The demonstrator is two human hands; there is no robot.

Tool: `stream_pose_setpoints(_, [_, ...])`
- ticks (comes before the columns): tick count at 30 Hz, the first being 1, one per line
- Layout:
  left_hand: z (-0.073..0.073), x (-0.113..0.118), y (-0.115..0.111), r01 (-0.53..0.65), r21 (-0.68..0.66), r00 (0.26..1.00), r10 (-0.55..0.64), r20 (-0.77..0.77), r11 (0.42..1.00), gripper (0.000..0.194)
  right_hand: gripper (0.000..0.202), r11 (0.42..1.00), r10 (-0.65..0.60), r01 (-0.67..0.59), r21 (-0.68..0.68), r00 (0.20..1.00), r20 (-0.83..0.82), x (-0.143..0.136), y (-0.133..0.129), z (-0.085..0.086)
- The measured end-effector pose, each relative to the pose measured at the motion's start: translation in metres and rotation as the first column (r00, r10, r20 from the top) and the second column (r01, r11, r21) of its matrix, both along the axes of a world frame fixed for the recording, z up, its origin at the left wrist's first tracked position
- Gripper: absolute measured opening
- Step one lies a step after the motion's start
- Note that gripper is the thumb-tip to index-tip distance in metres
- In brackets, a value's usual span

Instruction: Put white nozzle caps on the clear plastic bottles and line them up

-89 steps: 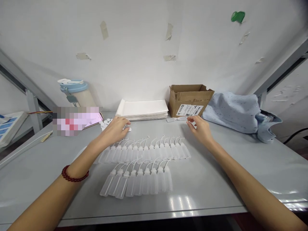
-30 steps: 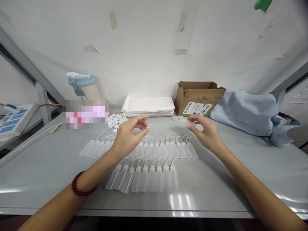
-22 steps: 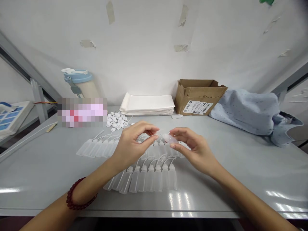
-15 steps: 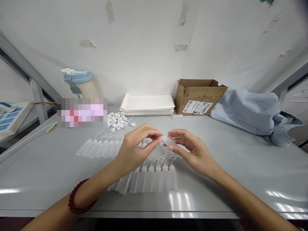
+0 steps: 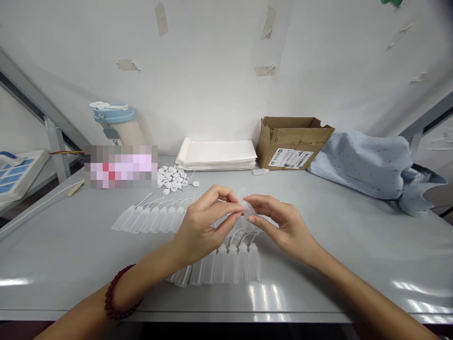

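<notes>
Plastic bottle [image 5: 251, 211] sits between left hand [image 5: 202, 225] and right hand [image 5: 287, 225].

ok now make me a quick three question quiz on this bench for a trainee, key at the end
1. Multiple choice: what stands just to the right of the white stack?
A) drink tumbler
B) cardboard box
C) pile of white caps

2. True or false: the dark red bracelet is on the left wrist.

3. Fill in the blank: the left hand and the right hand meet at a small translucent ____.

Key:
1. B
2. True
3. bottle
</notes>
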State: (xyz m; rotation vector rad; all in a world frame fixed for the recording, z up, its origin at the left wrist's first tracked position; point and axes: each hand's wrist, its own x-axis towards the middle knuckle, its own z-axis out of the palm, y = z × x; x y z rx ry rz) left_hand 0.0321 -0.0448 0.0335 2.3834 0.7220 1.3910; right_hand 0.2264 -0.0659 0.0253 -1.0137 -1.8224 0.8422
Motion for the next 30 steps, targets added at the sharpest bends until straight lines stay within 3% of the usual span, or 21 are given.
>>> stream_pose_setpoints(9, [-0.001,0.002,-0.001,-0.021,-0.048,0.999,0.022,0.028,0.999,0.022,0.027,0.946,-0.134,0.099,0.31,0.986,0.096,0.001,0.001,-0.005])
stream_pose_setpoints(18, [0.0,0.001,-0.002,0.018,-0.005,1.0,-0.018,0.017,1.0,0.022,0.027,0.948,-0.146,0.121,0.294,0.987,0.063,-0.001,-0.001,-0.006])
stream_pose_setpoints(22, [-0.003,0.002,0.0,0.037,0.03,0.999,-0.037,-0.007,0.999,0.029,0.024,0.967,-0.161,0.157,0.201,0.987,0.003,-0.001,-0.002,-0.005])
stream_pose_setpoints(26, [-0.007,0.001,0.002,0.06,0.14,0.996,-0.05,-0.075,0.988,0.037,0.021,0.989,-0.131,0.114,-0.093,0.972,-0.195,-0.002,-0.004,-0.001])
stream_pose_setpoints(30, [-0.009,-0.001,0.003,0.088,0.181,0.988,-0.064,-0.139,0.98,0.04,0.023,0.95,-0.122,-0.001,-0.311,0.919,-0.376,-0.004,-0.005,0.004])
